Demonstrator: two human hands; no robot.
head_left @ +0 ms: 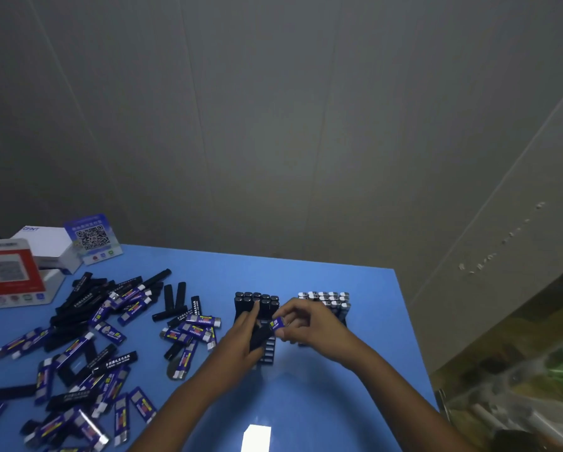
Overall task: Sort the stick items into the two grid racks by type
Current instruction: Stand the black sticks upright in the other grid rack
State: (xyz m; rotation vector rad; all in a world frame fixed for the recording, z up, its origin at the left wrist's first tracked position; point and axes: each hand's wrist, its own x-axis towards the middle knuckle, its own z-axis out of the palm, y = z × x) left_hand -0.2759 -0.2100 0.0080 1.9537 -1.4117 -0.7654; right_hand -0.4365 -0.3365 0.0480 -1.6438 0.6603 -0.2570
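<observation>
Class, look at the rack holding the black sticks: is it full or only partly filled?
Partly filled. The left rack has black sticks standing only in its far rows; near slots show empty.

Head-worn view, down over blue table [338, 402]

Both my arms come in from the near edge of the table, bare forearms angled toward each other so my hands meet over the middle of it. My left hand [245, 334] is knuckles up, index finger stretched forward and pointing toward the far edge, the other fingers curled around something dark I've got in my palm. My right hand [301, 321] sits just beside it, nearly touching, with the wrist bent inward. Thumb and fingertips on that one are pinched together on a small blue piece, the rest of the fingers arched over the top. Right forearm runs back toward the near right corner.
</observation>
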